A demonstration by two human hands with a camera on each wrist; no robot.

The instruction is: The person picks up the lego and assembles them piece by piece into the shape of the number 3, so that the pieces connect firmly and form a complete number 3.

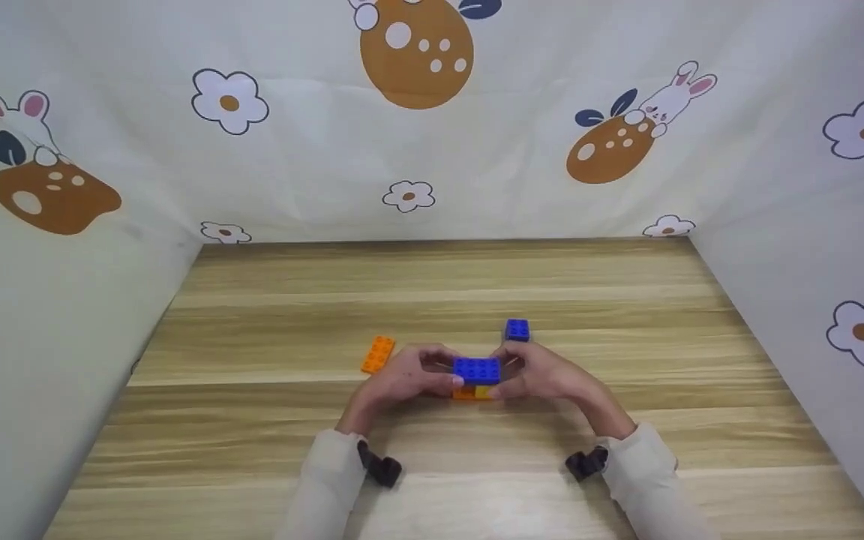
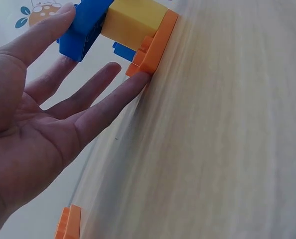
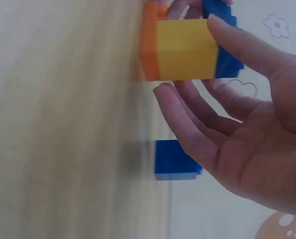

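Note:
A small stack stands on the table between both hands: an orange plate (image 2: 160, 45) at the bottom, a yellow brick (image 3: 185, 49) on its right part, and a blue brick (image 1: 477, 370) on top. The blue brick overhangs the plate's left part. My left hand (image 1: 409, 373) pinches the left end of the blue brick, thumb in front and fingers behind; its lowest finger touches the orange plate. My right hand (image 1: 550, 373) holds the stack's right end, its thumb where yellow meets blue, with its other fingers spread behind.
A smaller blue brick (image 1: 517, 330) sits behind my right hand. Left of the stack lies a separate orange plate (image 1: 378, 355), close to my left hand. Patterned cloth (image 1: 312, 150) walls the wooden table (image 1: 432, 285) at the back and both sides.

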